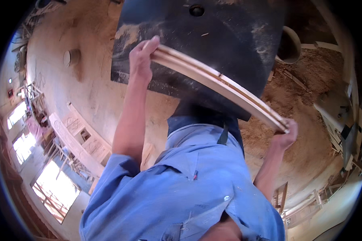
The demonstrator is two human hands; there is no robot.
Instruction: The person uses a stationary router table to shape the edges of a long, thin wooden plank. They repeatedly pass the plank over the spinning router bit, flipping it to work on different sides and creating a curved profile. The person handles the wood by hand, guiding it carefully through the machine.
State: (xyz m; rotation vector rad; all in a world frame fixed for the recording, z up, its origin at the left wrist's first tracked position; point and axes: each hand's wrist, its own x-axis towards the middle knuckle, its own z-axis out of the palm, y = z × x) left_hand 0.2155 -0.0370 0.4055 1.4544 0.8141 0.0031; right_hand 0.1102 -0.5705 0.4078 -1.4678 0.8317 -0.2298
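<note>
A long, pale strip of wood (217,81) with a groove along its length spans between my two hands, slanting down from left to right. My left hand (142,58) is closed round its upper left end, thumb on top. Round the lower right end, my right hand (286,134) is closed too, slightly blurred. Beneath the wood lies a dark, dusty machine table (205,44) with a round hole (196,10) near its far side. The strip's right part reaches past the table's near right edge.
Sawdust and shavings (293,92) cover the floor at right, beside a round duct opening (289,45). A cylindrical container (71,58) stands on the floor at left. Carved wooden panels (82,134) lean at lower left, near bright windows. Boards are stacked at far right.
</note>
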